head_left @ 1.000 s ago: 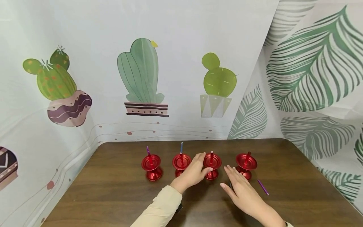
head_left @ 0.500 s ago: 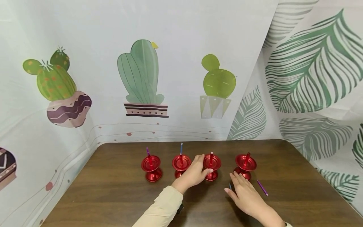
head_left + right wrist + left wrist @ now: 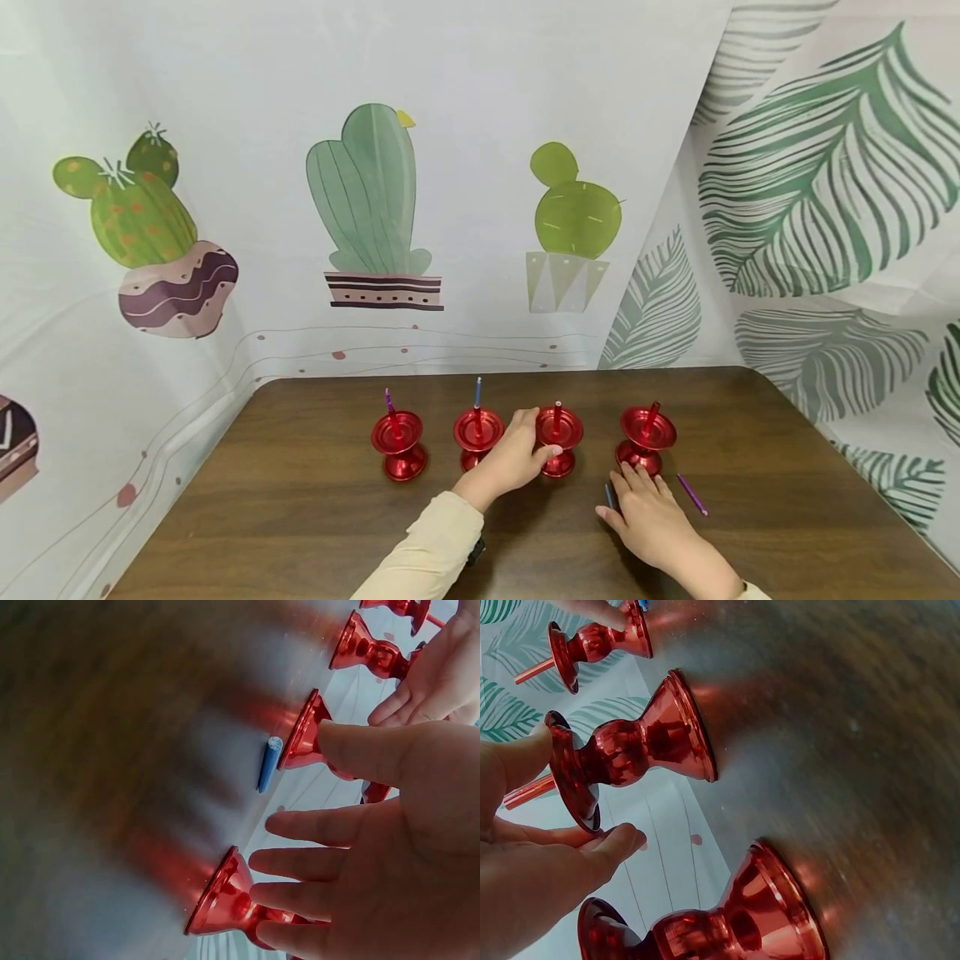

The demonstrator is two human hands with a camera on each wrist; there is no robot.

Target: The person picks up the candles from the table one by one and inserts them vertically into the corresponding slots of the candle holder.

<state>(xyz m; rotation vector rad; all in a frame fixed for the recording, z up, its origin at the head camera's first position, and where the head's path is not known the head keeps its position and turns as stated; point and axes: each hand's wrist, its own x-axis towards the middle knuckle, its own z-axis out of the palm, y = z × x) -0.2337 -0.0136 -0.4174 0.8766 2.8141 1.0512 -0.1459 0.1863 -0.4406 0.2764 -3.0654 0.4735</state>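
My left hand [image 3: 510, 458] holds the dish rim of a red metal candle holder [image 3: 566, 433], third from the left. In the left wrist view its thumb and fingers [image 3: 615, 844] lie on either side of that dish. A short red tube with a pale top stands up from the dish, with no candle in it. My right hand [image 3: 654, 521], palm down with fingers straight, hovers close in front of the rightmost red candle holder [image 3: 643, 454]. Beside its thumb a thin blue candle [image 3: 609, 497] lies on the table; the right wrist view shows it apart from the fingers.
Two more red holders stand to the left, one with a purple candle [image 3: 389, 400], the other with a blue candle [image 3: 478, 392] upright. A loose purple candle [image 3: 692, 495] lies right of my right hand. A printed cloth backdrop [image 3: 480, 208] hangs behind the brown table [image 3: 300, 517].
My right hand has shifted slightly right and lower, so the loose blue candle shows more. The left hand keeps its grip on the same holder.
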